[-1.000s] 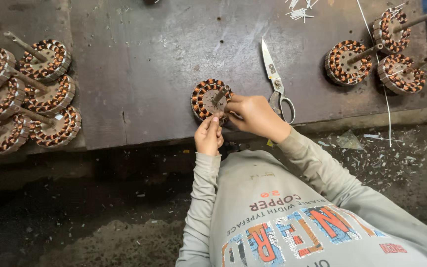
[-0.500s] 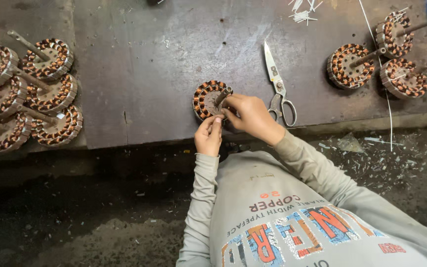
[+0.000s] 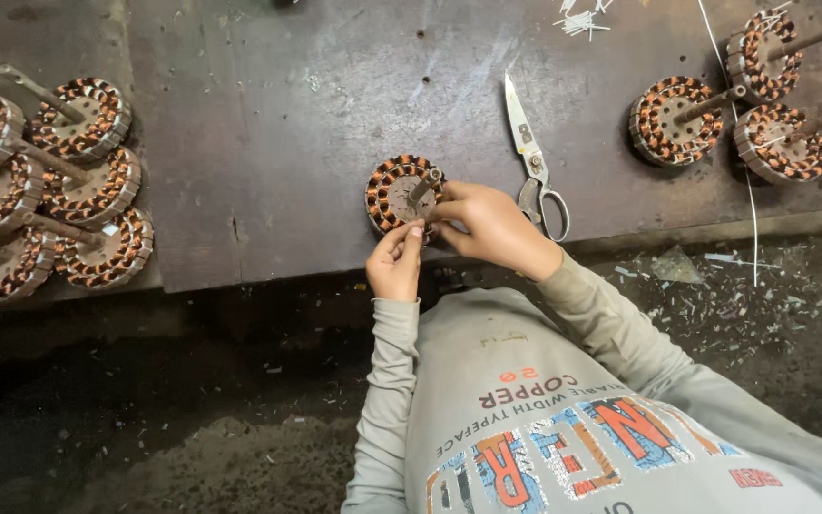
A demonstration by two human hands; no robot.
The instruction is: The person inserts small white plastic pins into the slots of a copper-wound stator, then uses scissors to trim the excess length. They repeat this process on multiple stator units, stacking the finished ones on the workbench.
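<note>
Fingers [image 3: 409, 236] of the left hand [image 3: 395, 262] pinch together at the near rim of a copper-wound stator [image 3: 401, 193], which lies on the dark workbench [image 3: 287, 124] near its front edge. Beside it, the right hand [image 3: 492, 227] closes its fingertips on the stator's side. Scissors [image 3: 535, 162] lie just right; more stators [image 3: 49, 186] cluster far left.

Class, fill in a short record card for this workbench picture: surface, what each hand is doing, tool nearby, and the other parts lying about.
Surface: dark workbench
Left hand: pinching at the near edge of the copper-wound stator
Right hand: fingers on the stator's centre shaft
Tool: scissors, lying beside the right hand
Left pile: six wound stators
Right group: three wound stators
</note>
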